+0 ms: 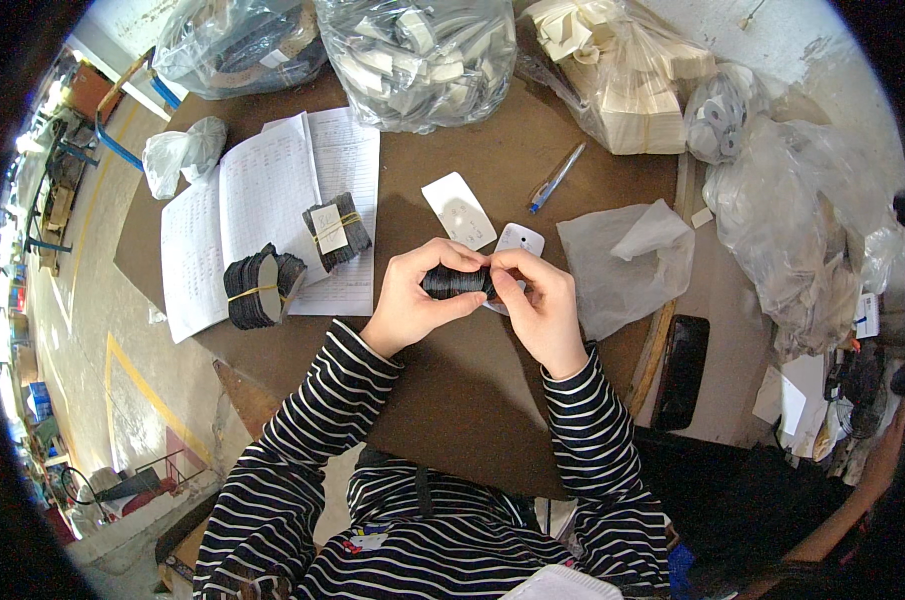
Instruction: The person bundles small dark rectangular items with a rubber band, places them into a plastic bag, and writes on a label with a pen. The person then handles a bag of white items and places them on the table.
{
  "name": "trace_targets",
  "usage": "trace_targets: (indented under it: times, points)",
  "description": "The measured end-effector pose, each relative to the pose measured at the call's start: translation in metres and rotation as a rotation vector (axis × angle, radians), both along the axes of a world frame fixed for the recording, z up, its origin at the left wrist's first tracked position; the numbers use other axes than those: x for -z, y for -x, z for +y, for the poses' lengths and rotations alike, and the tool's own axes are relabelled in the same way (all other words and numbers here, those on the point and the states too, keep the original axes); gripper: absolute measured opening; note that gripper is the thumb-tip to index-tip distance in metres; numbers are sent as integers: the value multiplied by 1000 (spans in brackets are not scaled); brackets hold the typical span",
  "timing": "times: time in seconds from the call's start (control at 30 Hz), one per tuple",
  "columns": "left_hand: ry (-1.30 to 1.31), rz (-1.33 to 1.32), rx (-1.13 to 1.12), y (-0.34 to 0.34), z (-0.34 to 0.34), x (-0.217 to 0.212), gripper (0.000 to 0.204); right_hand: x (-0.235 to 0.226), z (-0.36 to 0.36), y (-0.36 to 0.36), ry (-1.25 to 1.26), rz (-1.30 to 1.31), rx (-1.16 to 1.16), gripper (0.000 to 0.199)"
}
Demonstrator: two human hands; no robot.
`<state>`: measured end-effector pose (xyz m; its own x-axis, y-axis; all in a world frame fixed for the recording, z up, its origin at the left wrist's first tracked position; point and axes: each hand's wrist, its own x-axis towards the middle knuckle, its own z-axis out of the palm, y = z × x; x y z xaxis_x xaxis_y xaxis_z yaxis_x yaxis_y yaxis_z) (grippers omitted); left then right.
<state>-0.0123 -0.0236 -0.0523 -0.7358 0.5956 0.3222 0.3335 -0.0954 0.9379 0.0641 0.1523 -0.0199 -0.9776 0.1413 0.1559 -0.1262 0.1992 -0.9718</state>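
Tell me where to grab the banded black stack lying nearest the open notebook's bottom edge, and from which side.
Grip the banded black stack across its flat faces, straddling the yellow rubber band, coming from above. It stands on edge, fanned, apart from the second bundle, so squeezing the faces probably keeps the pieces together.

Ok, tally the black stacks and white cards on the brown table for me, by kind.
Banded black stacks lying on the ledger: 2
Black stack held in both hands: 1
Loose white cards: 2
Total: 5

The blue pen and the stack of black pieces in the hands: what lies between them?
In the head view, two white rounded cards lie on the brown table between them.
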Motion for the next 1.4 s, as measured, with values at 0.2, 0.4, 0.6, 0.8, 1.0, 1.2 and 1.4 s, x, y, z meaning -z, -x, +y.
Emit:
trace_targets:
  times: [0.2, 0.4, 0.6, 0.8, 1.0, 1.2, 1.4]
  points:
    - [-9, -14, 5, -2, 2, -2, 29, 18, 3, 3, -9, 90, -18, 11]
    - [-17, -13, 9, -2, 0, -2, 31, 10, -2, 0, 57, -14, 4, 12]
    - [-9, 87, 30, 3, 0, 1, 32, 12, -1, 0, 79, -16, -20, 14]
    - [-57, 42, 4, 2, 2, 4, 32, 9, -2, 1, 111, 60, -42, 17]
    - [-61, -17, 4, 0, 2, 3, 33, 12, 1, 0, 58, 42, -53, 15]
    - [-62, 4, 2, -1, 3, 2, 31, 10, -2, 1, 58, 56, 10, 13]
    - [-47, 39, -9, -2, 2, 2, 31, 9, 1, 3, 33, 121, -48, 9]
